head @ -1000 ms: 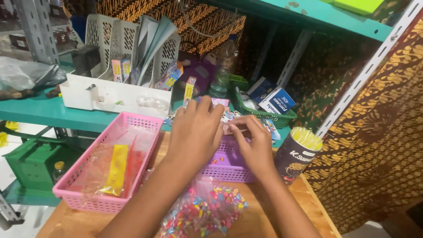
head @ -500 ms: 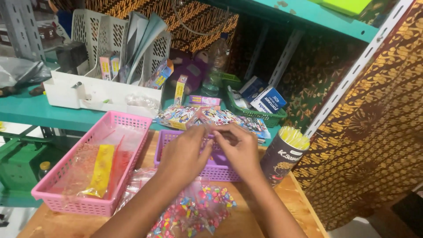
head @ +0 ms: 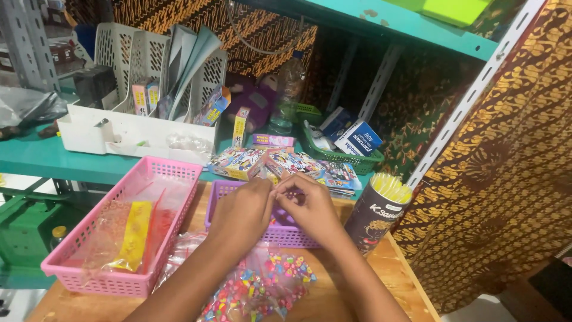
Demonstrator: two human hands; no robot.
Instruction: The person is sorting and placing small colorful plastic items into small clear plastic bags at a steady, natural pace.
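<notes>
Purple basket sits on the wooden table, and both hands meet just above it: the left hand and right hand have their fingertips pinched together over its middle, though what they pinch is too small to make out (perhaps a bead or a thin bag edge). The step in hand looks like fine fingertip work over the basket; any next move calls for a steady pinch kept above the basket. A clear bag of coloured beads lies under the wrists. Just left stands a pink basket with a yellow packet; right, a dark cup of yellow straws. Behind, a teal shelf carries a white organiser, colourful packets and a green basket, against patterned brown cloth.
</notes>
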